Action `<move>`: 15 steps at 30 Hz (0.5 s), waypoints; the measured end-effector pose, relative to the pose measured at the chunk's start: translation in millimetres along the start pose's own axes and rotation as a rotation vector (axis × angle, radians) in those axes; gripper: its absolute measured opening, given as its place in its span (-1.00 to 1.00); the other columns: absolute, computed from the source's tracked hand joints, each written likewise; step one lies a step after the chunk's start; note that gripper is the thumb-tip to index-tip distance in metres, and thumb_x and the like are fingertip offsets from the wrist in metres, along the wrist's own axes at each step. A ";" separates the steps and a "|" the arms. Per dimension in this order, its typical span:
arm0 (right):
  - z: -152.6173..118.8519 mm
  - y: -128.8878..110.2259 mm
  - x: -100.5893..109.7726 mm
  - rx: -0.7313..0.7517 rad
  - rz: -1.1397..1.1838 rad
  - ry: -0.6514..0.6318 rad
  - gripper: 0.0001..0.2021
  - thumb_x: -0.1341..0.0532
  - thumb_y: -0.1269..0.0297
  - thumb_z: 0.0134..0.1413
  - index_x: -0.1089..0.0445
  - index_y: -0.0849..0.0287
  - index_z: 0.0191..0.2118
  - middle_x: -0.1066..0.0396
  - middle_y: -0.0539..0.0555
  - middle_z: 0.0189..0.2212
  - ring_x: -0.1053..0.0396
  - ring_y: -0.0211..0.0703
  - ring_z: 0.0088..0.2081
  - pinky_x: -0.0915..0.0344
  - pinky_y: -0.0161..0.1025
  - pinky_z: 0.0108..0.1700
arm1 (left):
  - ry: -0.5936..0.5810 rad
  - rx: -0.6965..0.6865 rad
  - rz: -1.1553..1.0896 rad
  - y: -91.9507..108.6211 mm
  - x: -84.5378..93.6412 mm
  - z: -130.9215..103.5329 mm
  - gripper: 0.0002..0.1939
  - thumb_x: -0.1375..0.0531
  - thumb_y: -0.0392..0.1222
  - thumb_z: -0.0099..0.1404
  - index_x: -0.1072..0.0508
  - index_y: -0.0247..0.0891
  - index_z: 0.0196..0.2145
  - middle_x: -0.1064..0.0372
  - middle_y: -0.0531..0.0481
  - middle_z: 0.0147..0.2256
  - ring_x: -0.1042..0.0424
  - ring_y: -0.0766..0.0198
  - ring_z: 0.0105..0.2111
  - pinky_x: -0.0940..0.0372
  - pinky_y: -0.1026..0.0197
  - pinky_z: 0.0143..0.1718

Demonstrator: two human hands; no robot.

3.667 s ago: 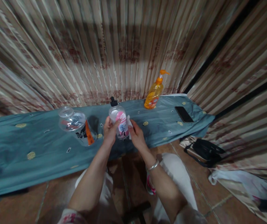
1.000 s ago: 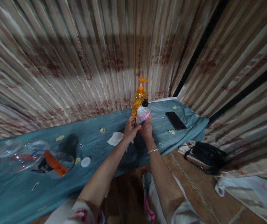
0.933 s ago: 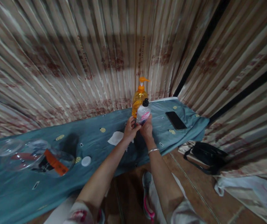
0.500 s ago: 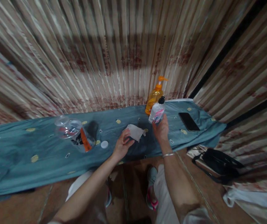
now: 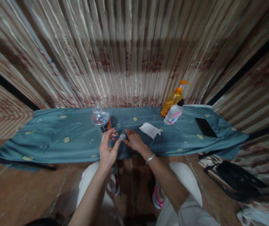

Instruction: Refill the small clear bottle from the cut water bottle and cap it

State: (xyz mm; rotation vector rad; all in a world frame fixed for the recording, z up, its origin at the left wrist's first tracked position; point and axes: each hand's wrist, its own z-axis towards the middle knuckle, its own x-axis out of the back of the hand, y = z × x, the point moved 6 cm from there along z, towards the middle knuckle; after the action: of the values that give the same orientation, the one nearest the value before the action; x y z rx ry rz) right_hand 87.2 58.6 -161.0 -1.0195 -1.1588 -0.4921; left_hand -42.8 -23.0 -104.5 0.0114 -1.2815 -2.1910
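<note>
Bottles (image 5: 174, 113) stand paired right of cap (image 5: 122, 137); cap loose.
Left hand (image 5: 108, 151) and right hand (image 5: 135, 142) flank it, fingers parted; contact unclear.

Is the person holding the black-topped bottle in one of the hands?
No, the black-topped bottle stands on the cloth, apart from the left hand and the right hand, which are both near the small round cap.
</note>
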 end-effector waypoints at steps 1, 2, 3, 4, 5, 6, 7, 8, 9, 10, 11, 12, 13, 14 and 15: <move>4.4 -5.9 -1.9 0.006 -0.027 -0.036 -0.40 -0.27 0.26 0.26 -0.17 0.31 0.34 -0.33 0.39 0.25 -0.33 0.06 0.27 -0.28 -0.10 0.24 | 0.058 -0.044 0.054 4.5 13.6 1.6 -0.52 -0.29 -0.08 0.26 -0.40 -0.17 0.13 -0.42 -0.12 -0.02 -0.47 0.17 -0.10 -0.43 0.09 -0.06; 8.3 -10.4 -2.2 0.010 -0.040 -0.054 -0.39 -0.29 0.26 0.24 -0.19 0.32 0.33 -0.35 0.40 0.23 -0.35 0.09 0.25 -0.29 -0.08 0.22 | 0.115 -0.076 0.106 6.5 25.3 3.4 -0.44 -0.31 -0.06 0.25 -0.35 -0.18 0.18 -0.39 -0.16 0.03 -0.45 0.12 -0.03 -0.41 0.05 0.01; 11.5 -14.1 -2.1 0.013 -0.046 -0.063 -0.41 -0.31 0.28 0.22 -0.22 0.32 0.31 -0.38 0.41 0.20 -0.37 0.11 0.22 -0.30 -0.07 0.21 | 0.166 -0.095 0.150 5.5 34.5 5.8 -0.33 -0.34 -0.02 0.22 -0.28 -0.19 0.24 -0.34 -0.20 0.10 -0.41 0.05 0.07 -0.36 -0.02 0.10; 14.0 -17.3 -2.3 0.018 -0.052 -0.075 -0.45 -0.31 0.31 0.21 -0.27 0.32 0.27 -0.42 0.41 0.16 -0.39 0.12 0.20 -0.30 -0.07 0.20 | 0.211 -0.098 0.185 1.6 41.0 9.4 -0.19 -0.37 0.01 0.18 -0.19 -0.19 0.30 -0.28 -0.26 0.18 -0.33 -0.03 0.18 -0.28 -0.08 0.20; 15.8 -19.9 -2.8 0.022 -0.055 -0.084 -0.52 -0.31 0.34 0.20 -0.33 0.33 0.22 -0.44 0.41 0.13 -0.40 0.13 0.19 -0.28 -0.07 0.21 | 0.241 -0.082 0.204 -5.6 44.4 14.3 -0.05 -0.40 0.04 0.13 -0.09 -0.20 0.35 -0.18 -0.31 0.26 -0.21 -0.09 0.28 -0.16 -0.14 0.30; 16.7 -22.0 -3.5 0.024 -0.055 -0.089 -0.59 -0.30 0.37 0.20 -0.39 0.33 0.15 -0.46 0.40 0.10 -0.40 0.12 0.18 -0.26 -0.08 0.23 | 0.256 -0.056 0.201 -15.0 44.9 20.4 0.09 -0.44 0.06 0.06 0.01 -0.21 0.39 -0.08 -0.35 0.33 -0.09 -0.14 0.36 -0.03 -0.18 0.37; 17.1 -23.3 -4.3 0.023 -0.051 -0.090 -0.66 -0.29 0.39 0.20 -0.43 0.33 0.09 -0.48 0.39 0.07 -0.41 0.11 0.18 -0.23 -0.09 0.25 | 0.265 -0.019 0.181 -26.2 43.1 27.2 0.21 -0.48 0.06 0.00 0.09 -0.22 0.41 0.02 -0.38 0.38 0.01 -0.16 0.41 0.05 -0.19 0.40; 16.9 -23.8 -5.0 0.016 -0.043 -0.087 -0.71 -0.28 0.42 0.20 -0.46 0.33 0.03 -0.50 0.38 0.05 -0.42 0.09 0.17 -0.22 -0.10 0.26 | 0.259 0.029 0.150 -38.6 39.0 34.4 0.28 -0.49 0.05 -0.04 0.16 -0.23 0.43 0.10 -0.40 0.41 0.08 -0.16 0.44 0.09 -0.18 0.42; 16.5 -23.2 -5.4 0.003 -0.033 -0.081 -0.76 -0.27 0.45 0.19 -0.48 0.33 -0.02 -0.51 0.38 0.03 -0.43 0.08 0.15 -0.23 -0.11 0.25 | 0.250 0.073 0.110 -50.6 33.6 41.1 0.32 -0.50 0.04 -0.07 0.20 -0.24 0.43 0.17 -0.42 0.43 0.12 -0.15 0.46 0.13 -0.15 0.43; 15.9 -21.8 -5.1 -0.014 -0.018 -0.072 -0.79 -0.27 0.46 0.18 -0.49 0.33 -0.06 -0.53 0.38 0.00 -0.45 0.08 0.13 -0.25 -0.12 0.22 | 0.243 0.114 0.070 -61.7 27.8 47.0 0.35 -0.51 0.02 -0.08 0.22 -0.26 0.43 0.21 -0.43 0.44 0.15 -0.14 0.47 0.15 -0.12 0.44; 15.6 -19.6 -3.9 -0.035 0.002 -0.060 -0.81 -0.27 0.47 0.17 -0.49 0.33 -0.09 -0.55 0.38 -0.03 -0.48 0.08 0.09 -0.30 -0.12 0.18 | 0.242 0.148 0.031 -71.3 22.4 51.5 0.37 -0.51 0.01 -0.11 0.23 -0.28 0.43 0.22 -0.45 0.44 0.15 -0.14 0.47 0.16 -0.10 0.44; 15.7 -16.9 -1.3 -0.058 0.026 -0.044 -0.83 -0.27 0.46 0.17 -0.49 0.32 -0.11 -0.56 0.36 -0.06 -0.51 0.08 0.05 -0.34 -0.11 0.13 | 0.240 0.179 -0.004 -79.4 17.3 54.7 0.38 -0.51 -0.01 -0.11 0.25 -0.30 0.44 0.19 -0.46 0.44 0.11 -0.13 0.46 0.13 -0.08 0.44; 16.6 -14.0 2.9 -0.079 0.057 -0.023 -0.83 -0.26 0.44 0.18 -0.49 0.30 -0.11 -0.58 0.33 -0.08 -0.53 0.06 0.02 -0.38 -0.12 0.08 | 0.240 0.209 -0.029 -86.2 13.1 56.4 0.38 -0.51 -0.04 -0.11 0.26 -0.32 0.43 0.15 -0.46 0.43 0.07 -0.12 0.45 0.09 -0.07 0.43; 18.5 -11.2 8.8 -0.097 0.092 0.002 -0.81 -0.25 0.42 0.20 -0.47 0.28 -0.07 -0.58 0.30 -0.09 -0.54 0.02 -0.01 -0.41 -0.14 0.03 | 0.242 0.242 -0.042 -92.0 9.9 56.7 0.36 -0.50 -0.07 -0.11 0.24 -0.34 0.43 0.12 -0.47 0.42 0.02 -0.13 0.44 0.06 -0.07 0.42; 21.6 -9.1 16.5 -0.110 0.127 0.028 -0.77 -0.23 0.40 0.23 -0.44 0.27 0.00 -0.59 0.26 -0.08 -0.55 -0.04 -0.03 -0.43 -0.17 0.01 | 0.241 0.278 -0.047 -97.0 7.4 56.0 0.34 -0.49 -0.09 -0.10 0.23 -0.34 0.43 0.07 -0.46 0.41 -0.02 -0.13 0.42 0.02 -0.07 0.41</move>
State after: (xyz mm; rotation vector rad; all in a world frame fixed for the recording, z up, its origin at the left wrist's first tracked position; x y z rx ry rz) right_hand 75.0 75.4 -141.3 -1.1697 -1.0436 -0.4715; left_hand -112.4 52.5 -149.8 0.4065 -1.4435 -1.9618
